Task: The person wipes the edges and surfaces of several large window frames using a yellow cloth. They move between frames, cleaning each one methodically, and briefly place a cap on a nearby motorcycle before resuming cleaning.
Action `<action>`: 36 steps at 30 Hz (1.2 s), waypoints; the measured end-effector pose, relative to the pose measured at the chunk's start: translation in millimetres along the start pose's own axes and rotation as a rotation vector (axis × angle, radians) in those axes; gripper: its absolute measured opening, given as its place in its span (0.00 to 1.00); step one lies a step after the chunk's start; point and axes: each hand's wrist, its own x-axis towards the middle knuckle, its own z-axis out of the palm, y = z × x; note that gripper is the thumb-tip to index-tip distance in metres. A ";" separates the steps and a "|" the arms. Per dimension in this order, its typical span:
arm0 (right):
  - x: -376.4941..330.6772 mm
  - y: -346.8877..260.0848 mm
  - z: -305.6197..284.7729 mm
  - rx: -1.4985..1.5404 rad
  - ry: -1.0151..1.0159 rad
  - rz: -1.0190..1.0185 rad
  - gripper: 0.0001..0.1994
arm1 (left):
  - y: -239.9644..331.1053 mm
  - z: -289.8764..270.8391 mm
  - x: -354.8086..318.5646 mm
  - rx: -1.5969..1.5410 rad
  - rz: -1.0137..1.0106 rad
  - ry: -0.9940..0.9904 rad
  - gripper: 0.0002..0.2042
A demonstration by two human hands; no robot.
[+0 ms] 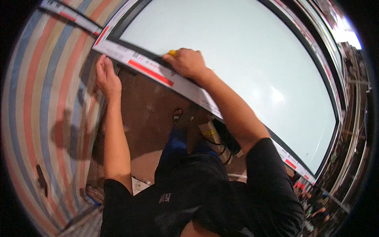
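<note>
Yellow object (172, 52): mostly covered by the right hand (187, 63); kind indeterminate. Framed panel (237, 51): upper part cut off by the picture's edge; near border partly hidden behind the right forearm (233, 106). Left hand (108, 79): contact with the panel unclear. Striped sheet (51, 106): cropped at top. Lower-right clutter (316, 209): blurred, too small to identify.
</note>
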 end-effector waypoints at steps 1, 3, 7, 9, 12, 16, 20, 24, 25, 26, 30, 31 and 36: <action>1.9 -0.8 -2.0 0.026 -0.027 0.021 0.37 | 7.9 20.8 12.6 0.084 0.085 -0.031 0.24; -16.1 18.1 -6.3 0.070 -0.024 0.025 0.37 | 16.2 53.0 28.2 0.194 0.016 -0.131 0.25; -121.3 117.2 -15.1 0.089 -0.031 0.065 0.37 | 12.1 69.6 30.5 0.257 -0.056 -0.153 0.27; -199.7 173.7 -28.7 0.081 -0.007 0.132 0.33 | 7.7 64.5 27.4 0.252 -0.057 -0.130 0.28; -322.8 245.9 -67.7 0.123 -0.079 0.526 0.25 | 7.1 58.1 24.5 0.372 -0.112 -0.130 0.30; -423.3 297.1 -102.4 0.078 -0.046 0.775 0.17 | 14.8 61.7 25.4 0.506 -0.157 -0.082 0.31; -395.5 280.3 -84.5 -0.058 -0.041 0.548 0.16 | 18.3 64.8 25.3 0.559 -0.165 -0.012 0.33; -288.7 214.6 -51.8 0.078 0.001 0.332 0.20 | 16.6 63.8 23.8 0.547 -0.152 -0.003 0.31; -257.5 195.8 -40.7 0.111 0.009 0.258 0.21 | 16.0 64.3 23.4 0.568 -0.124 0.009 0.30; -224.2 175.5 -28.3 0.101 0.072 0.136 0.23 | 15.3 63.5 23.5 0.601 -0.136 0.004 0.30; -84.2 67.9 10.9 0.111 0.144 -0.028 0.35 | 8.8 59.4 24.1 0.642 -0.067 -0.017 0.31; -45.5 42.2 13.7 0.212 0.067 -0.024 0.36 | 5.6 56.5 25.4 0.638 -0.027 -0.035 0.31; 49.7 -25.6 17.6 0.152 0.050 -0.154 0.34 | -25.0 48.0 38.0 0.611 0.079 -0.076 0.30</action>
